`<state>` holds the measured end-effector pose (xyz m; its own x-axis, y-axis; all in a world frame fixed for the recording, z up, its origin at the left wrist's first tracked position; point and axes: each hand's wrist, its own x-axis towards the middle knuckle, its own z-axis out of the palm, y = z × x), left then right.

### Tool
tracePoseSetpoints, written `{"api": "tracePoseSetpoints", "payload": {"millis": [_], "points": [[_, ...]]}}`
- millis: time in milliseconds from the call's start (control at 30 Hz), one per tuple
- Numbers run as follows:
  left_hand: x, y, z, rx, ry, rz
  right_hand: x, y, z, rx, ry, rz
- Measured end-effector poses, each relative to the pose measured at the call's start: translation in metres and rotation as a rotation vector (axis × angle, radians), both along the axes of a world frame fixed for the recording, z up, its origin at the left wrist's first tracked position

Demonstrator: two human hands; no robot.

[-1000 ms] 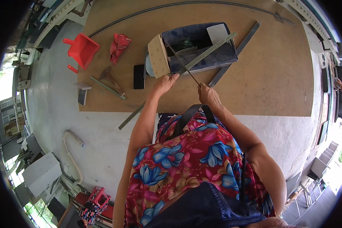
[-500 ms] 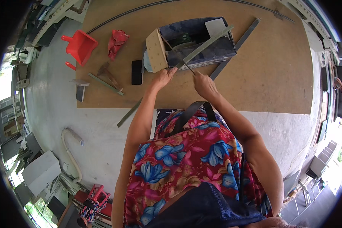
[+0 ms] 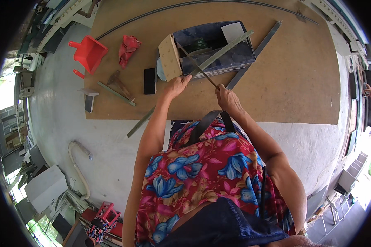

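Note:
My left hand (image 3: pixel 178 85) is closed around a long, narrow grey-green strip (image 3: pixel 222 52). The strip slants from beside my left forearm up across the near side of a dark blue open box (image 3: pixel 239 57). My right hand (image 3: pixel 230 100) grips the near end of a long, thin dark file (image 3: pixel 207 75). The file crosses the strip just beyond my left fingers, and its far end lies over the box by a tan board (image 3: pixel 169 57) with small holes. Whether file and strip touch at the crossing is hard to tell. Dark contents in the box are partly hidden.
Left of the box on the brown board (image 3: pixel 292 90) lie a black phone (image 3: pixel 149 81), a hammer (image 3: pixel 118 84), a short green strip (image 3: pixel 116 93), a red cloth (image 3: pixel 129 50) and a red dustpan (image 3: pixel 90 53). A dark bar (image 3: pixel 268 39) slants beside the box.
My right hand has shifted right and slightly toward me, drawing the file along across the strip. My left hand stays closed on the strip in nearly the same place.

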<state>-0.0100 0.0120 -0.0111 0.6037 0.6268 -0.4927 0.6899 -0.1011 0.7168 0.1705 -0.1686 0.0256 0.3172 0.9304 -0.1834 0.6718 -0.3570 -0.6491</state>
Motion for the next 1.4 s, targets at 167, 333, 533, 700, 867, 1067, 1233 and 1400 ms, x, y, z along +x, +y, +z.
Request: {"api": "tracePoseSetpoints", "payload": {"millis": [167,333,533,700,867,1067,1233,1400], "points": [[0.008,-0.021,0.022,0.425,-0.041,-0.094,-0.002,0.004,-0.008,0.054,0.033,-0.05],[0.002,-0.026,0.01,0.419,0.061,0.037,-0.001,0.008,-0.012,0.25,0.026,-0.026],[0.019,-0.028,0.03,0.339,0.188,0.109,0.004,0.017,-0.003,0.149,0.008,-0.027],[0.018,-0.032,0.031,0.447,0.161,0.08,-0.003,0.017,-0.006,0.135,-0.027,-0.017],[0.014,-0.028,0.017,0.554,0.11,0.018,-0.006,0.027,0.009,-0.002,-0.046,0.021],[0.009,-0.023,-0.007,0.635,-0.037,0.059,-0.011,0.073,-0.002,0.069,-0.031,0.041],[0.011,-0.019,0.018,0.359,0.172,0.002,-0.01,0.036,0.019,-0.09,-0.039,0.043],[0.014,-0.021,0.033,0.365,0.146,0.011,-0.012,0.067,0.003,-0.003,-0.067,0.059]]}}
